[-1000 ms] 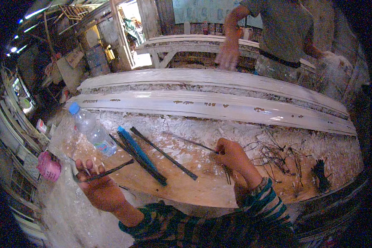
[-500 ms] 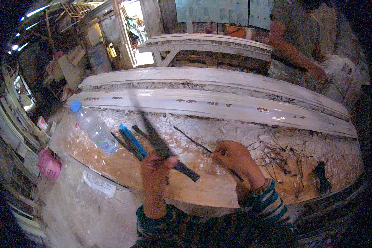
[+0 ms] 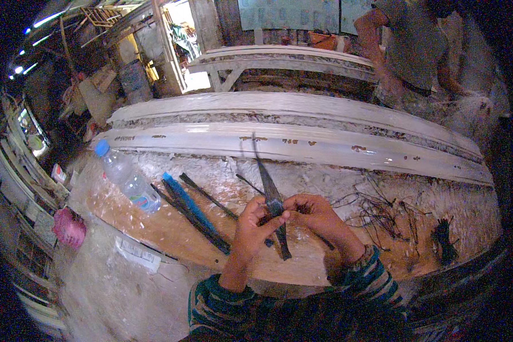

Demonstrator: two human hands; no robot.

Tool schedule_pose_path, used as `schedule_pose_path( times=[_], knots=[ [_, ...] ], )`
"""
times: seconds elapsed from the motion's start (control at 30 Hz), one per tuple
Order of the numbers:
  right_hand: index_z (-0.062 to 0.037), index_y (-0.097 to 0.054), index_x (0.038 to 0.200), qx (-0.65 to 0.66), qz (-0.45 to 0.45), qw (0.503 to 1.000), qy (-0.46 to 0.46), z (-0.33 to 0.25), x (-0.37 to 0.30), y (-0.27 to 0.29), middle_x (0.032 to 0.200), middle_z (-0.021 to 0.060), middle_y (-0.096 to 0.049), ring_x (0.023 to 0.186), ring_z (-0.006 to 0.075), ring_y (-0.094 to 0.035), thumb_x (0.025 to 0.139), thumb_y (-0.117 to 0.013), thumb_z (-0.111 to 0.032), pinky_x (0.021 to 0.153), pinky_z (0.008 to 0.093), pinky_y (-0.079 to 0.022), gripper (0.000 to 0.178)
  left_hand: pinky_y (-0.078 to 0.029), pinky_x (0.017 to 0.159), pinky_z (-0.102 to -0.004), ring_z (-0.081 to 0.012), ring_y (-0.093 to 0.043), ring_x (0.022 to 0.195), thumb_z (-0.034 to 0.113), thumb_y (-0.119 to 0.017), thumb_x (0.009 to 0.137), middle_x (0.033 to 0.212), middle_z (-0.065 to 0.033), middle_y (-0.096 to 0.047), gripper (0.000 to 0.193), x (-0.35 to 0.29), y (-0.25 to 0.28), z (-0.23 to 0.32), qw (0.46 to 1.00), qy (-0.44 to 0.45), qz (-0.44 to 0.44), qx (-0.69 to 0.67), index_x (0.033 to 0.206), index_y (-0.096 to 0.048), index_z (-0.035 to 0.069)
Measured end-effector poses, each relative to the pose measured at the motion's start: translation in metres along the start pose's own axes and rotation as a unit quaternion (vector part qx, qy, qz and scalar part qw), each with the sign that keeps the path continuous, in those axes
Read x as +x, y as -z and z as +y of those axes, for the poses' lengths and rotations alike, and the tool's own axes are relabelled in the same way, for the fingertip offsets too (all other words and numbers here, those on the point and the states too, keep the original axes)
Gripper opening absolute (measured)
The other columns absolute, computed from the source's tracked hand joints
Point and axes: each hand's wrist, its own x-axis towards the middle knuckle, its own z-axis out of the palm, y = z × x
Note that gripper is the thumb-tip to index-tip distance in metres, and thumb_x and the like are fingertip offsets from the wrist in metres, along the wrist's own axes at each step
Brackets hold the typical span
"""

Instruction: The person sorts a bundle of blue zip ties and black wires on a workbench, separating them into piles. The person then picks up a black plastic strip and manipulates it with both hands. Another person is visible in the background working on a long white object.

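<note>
Between my two hands a flat, tapering bundle of dark fibres [image 3: 266,176] is held upright, its wispy end away from me and its blunt end near me. My left hand [image 3: 252,231] is closed around its middle, thumb in front. At the same spot, the fingertips of my right hand [image 3: 319,219] pinch together against the bundle; any thin tie between them cannot be made out. Left of my hands, on the wooden board, lie a blue-and-black strip [image 3: 182,196] and a thin black strip [image 3: 208,198]. A thin dark cord [image 3: 248,183] lies behind the bundle.
Tangled dark cords [image 3: 382,216] and a small dark bundle [image 3: 443,242] lie to the right. A clear bottle [image 3: 122,174] with a blue cap rests at left. Beyond the board [image 3: 154,228] run long white-painted pieces [image 3: 325,145]. Another person [image 3: 410,51] stands at far right.
My left hand has moved right with the dark bundle and turned it more upright. My right hand has shifted left, from the thin cord to the bundle's middle, so both hands now meet there.
</note>
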Motion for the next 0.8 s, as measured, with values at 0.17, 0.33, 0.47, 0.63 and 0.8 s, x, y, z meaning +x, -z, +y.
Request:
schedule_pose_path(
  times=[0.17,0.33,0.47,0.63,0.8],
  knots=[
    [-0.0028,-0.059,0.080,-0.028,0.031,0.999,-0.009,0.005,0.000,0.003,0.075,-0.0012,-0.058,0.072,0.0068,-0.052,0.078,-0.061,-0.012,0.068,0.0232,-0.042,0.009,-0.043,0.065,-0.0216,-0.0077,-0.055,0.076,0.003,-0.063,0.077,0.086,-0.0011,-0.060,0.027,-0.004,-0.003,0.004,1.000,0.020,-0.021,-0.003,0.101,-0.050,0.004],
    [-0.0042,-0.058,0.074,-0.103,0.059,0.993,0.025,0.011,0.001,0.005,0.072,-0.0028,-0.056,0.068,0.0055,-0.050,0.074,-0.062,-0.010,0.064,0.0222,-0.041,0.006,-0.043,0.064,-0.0214,-0.0070,-0.053,0.072,0.006,-0.061,0.079,0.082,0.0003,-0.059,0.016,-0.005,-0.004,0.006,0.999,0.014,-0.012,0.038,0.093,-0.055,0.004],
    [-0.0041,-0.058,0.072,-0.140,0.081,0.986,0.041,0.011,0.001,0.003,0.070,-0.0026,-0.056,0.066,0.0058,-0.049,0.071,-0.062,-0.009,0.061,0.0226,-0.040,0.007,-0.042,0.059,-0.0204,-0.0065,-0.051,0.066,0.008,-0.060,0.080,0.076,0.0008,-0.057,0.008,-0.006,0.000,0.002,0.990,0.094,0.034,0.100,0.086,-0.057,0.004],
    [-0.0030,-0.058,0.070,-0.179,0.104,0.976,0.073,0.009,-0.001,0.000,0.067,-0.0007,-0.055,0.065,0.0071,-0.050,0.069,-0.064,-0.010,0.060,0.0229,-0.041,0.009,-0.041,0.056,-0.0205,-0.0061,-0.049,0.063,0.008,-0.061,0.080,0.071,0.0003,-0.055,0.007,-0.005,-0.002,-0.006,0.989,-0.037,0.048,0.132,0.082,-0.056,0.003],
    [-0.0027,-0.057,0.068,-0.239,0.121,0.957,0.111,0.009,0.000,-0.002,0.066,0.0019,-0.055,0.062,0.0091,-0.051,0.066,-0.065,-0.008,0.056,0.0244,-0.042,0.010,-0.042,0.057,-0.0216,-0.0082,-0.051,0.065,0.005,-0.060,0.079,0.072,-0.0015,-0.054,0.006,-0.005,-0.004,-0.004,0.981,-0.055,0.053,0.177,0.082,-0.056,0.002]
  ],
)
